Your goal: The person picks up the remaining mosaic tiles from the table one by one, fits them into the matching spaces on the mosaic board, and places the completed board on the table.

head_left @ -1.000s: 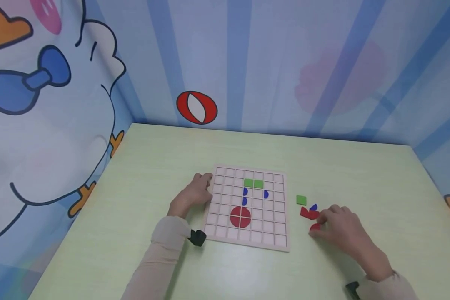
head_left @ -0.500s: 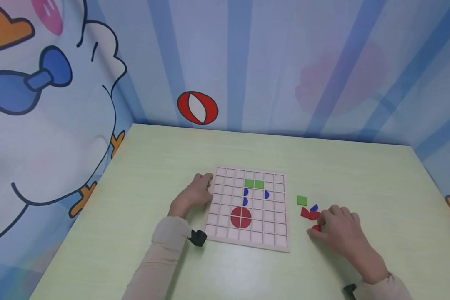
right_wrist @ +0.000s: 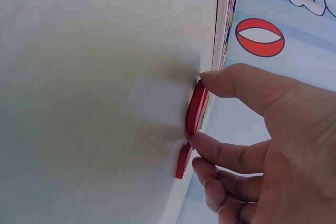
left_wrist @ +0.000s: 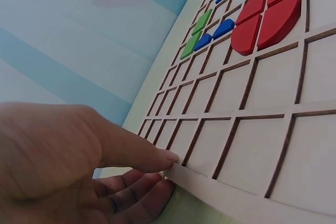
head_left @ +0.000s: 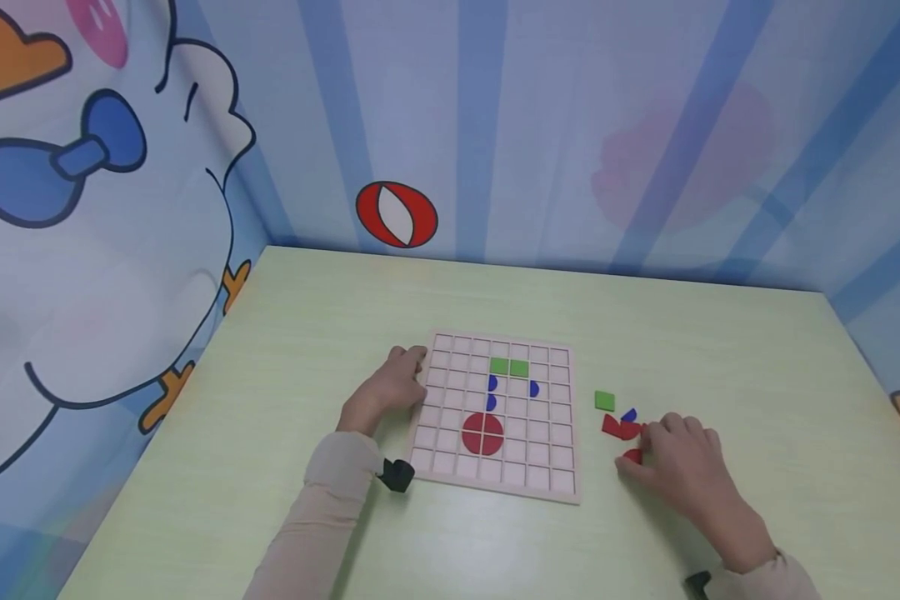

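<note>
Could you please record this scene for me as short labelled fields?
Left hand: holds the board at its left edge
Right hand: pinches a red piece
On board: four red quarters forming a circle, two green squares, three blue pieces
Right of board: a green square, a blue piece, more red pieces
Wall: blue stripes and cartoon prints

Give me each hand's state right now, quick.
Left hand: closed, holding the grid board by its edge.
Right hand: closed, pinching a red piece.
</note>
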{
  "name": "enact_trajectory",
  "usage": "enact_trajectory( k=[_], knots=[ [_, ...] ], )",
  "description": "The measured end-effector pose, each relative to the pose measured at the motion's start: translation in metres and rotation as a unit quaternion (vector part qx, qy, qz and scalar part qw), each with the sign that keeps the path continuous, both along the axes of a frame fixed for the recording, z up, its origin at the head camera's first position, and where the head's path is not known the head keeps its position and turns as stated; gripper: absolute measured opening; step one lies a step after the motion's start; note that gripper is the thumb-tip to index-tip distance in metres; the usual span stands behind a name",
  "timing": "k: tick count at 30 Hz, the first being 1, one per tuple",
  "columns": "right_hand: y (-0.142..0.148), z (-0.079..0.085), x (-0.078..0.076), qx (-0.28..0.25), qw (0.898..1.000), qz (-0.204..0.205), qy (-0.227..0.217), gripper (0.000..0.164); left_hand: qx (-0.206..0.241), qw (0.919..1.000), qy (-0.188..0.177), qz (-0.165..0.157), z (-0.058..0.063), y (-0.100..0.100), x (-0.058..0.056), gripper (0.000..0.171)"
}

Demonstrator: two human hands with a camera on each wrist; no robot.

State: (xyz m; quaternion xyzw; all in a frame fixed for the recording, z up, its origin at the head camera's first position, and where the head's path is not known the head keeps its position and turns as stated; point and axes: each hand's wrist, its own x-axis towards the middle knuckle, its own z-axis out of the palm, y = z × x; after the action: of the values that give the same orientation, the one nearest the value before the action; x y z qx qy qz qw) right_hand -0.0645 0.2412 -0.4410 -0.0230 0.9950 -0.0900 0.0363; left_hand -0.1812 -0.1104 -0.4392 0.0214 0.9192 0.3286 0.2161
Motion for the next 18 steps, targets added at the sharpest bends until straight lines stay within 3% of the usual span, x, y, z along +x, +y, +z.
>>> enact_trajectory(
  k=[18],
  knots=[
    [-0.023,0.012,-0.016,-0.030,0.996,0.057,0.062,0.031,-0.001,1.0000,0.002,0.000,-0.002,0.000,-0.001,0.071]
  ],
)
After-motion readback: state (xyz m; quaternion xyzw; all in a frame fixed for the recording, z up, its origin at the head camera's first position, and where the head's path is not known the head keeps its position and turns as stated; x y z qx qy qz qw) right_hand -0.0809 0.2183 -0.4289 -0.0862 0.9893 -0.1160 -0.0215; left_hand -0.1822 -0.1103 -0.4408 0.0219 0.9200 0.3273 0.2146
